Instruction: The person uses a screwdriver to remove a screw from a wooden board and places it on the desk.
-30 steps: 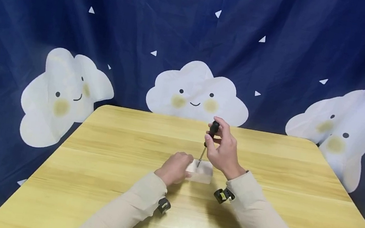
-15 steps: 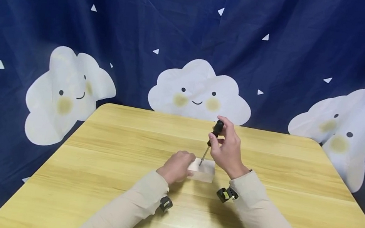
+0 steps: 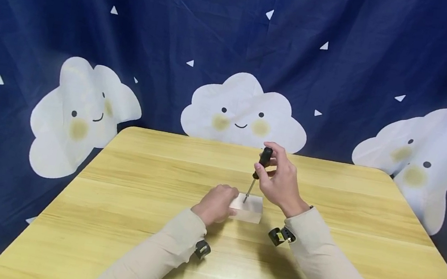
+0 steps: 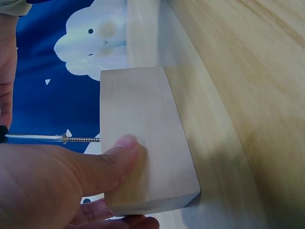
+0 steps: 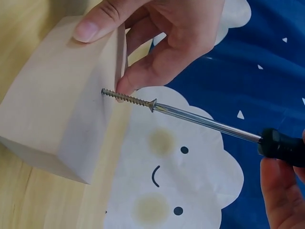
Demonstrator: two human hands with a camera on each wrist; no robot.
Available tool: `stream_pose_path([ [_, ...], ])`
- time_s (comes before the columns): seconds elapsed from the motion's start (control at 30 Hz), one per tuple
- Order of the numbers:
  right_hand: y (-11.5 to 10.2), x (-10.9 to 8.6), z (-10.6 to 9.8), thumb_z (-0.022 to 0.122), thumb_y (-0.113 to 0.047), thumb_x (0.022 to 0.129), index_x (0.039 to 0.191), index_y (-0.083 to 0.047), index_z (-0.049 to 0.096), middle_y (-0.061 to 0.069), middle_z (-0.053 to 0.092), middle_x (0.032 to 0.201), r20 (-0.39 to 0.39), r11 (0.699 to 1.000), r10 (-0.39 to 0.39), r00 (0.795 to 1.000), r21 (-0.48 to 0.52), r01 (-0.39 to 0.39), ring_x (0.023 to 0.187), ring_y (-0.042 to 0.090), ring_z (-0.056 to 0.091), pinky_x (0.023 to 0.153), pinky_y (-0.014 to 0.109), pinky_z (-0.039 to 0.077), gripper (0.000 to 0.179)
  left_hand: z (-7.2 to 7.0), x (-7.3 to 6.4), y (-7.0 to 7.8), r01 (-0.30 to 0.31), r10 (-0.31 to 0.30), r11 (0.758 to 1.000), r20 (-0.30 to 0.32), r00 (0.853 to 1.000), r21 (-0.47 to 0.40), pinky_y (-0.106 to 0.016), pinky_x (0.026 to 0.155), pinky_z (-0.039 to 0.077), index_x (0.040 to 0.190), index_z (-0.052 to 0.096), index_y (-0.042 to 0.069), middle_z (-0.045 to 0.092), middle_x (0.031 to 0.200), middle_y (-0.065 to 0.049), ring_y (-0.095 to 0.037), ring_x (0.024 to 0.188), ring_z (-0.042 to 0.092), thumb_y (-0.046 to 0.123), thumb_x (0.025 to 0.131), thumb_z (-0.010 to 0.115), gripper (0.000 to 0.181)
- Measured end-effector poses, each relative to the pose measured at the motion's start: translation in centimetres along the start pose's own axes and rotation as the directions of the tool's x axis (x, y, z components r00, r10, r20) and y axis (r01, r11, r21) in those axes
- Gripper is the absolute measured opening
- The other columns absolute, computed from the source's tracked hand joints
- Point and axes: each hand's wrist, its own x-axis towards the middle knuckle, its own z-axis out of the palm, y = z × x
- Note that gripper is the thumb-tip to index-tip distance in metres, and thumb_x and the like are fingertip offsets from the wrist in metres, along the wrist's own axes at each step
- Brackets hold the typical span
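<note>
A pale wooden block (image 3: 250, 214) rests on the table, and my left hand (image 3: 216, 204) grips its left end. In the left wrist view the thumb lies along the block's side (image 4: 138, 105), with other fingers below. My right hand (image 3: 284, 181) holds a screwdriver by its black handle (image 3: 264, 159), fingertips near the top end. The metal shaft (image 5: 205, 121) tilts down to the block. At its tip sits a threaded screw (image 5: 127, 98), head against the driver and point at the block's top face. Most of the screw's thread shows outside the wood.
The light wooden table (image 3: 137, 170) spreads around the hands. Behind it hangs a dark blue curtain (image 3: 159, 16) with white clouds (image 3: 246, 100). A black wrist camera (image 3: 202, 249) is on the left wrist, another camera (image 3: 278, 236) on the right.
The whole view has shifted slightly. My right wrist has moved a little to the right, while the screwdriver stays over the block. The left hand keeps its grip on the block.
</note>
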Motion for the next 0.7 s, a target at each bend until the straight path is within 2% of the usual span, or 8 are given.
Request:
stream_pose_path([
  [0.7,-0.02,0.28,-0.34,0.072,0.006,0.081,0.128,-0.001,0.047,0.017,0.066,0.1,0.001,1.0,0.024,1.0,0.012,-0.024,0.075,0.028,0.068,0.055,0.033,0.057,0.054,0.06,0.04,-0.13,0.001,-0.001,1.0,-0.005,1.0,0.011,-0.035,0.087,0.052,0.11,0.066,0.004,0.066,0.101,-0.01,-0.025,0.096,0.061,0.022,0.079,0.08,0.039],
])
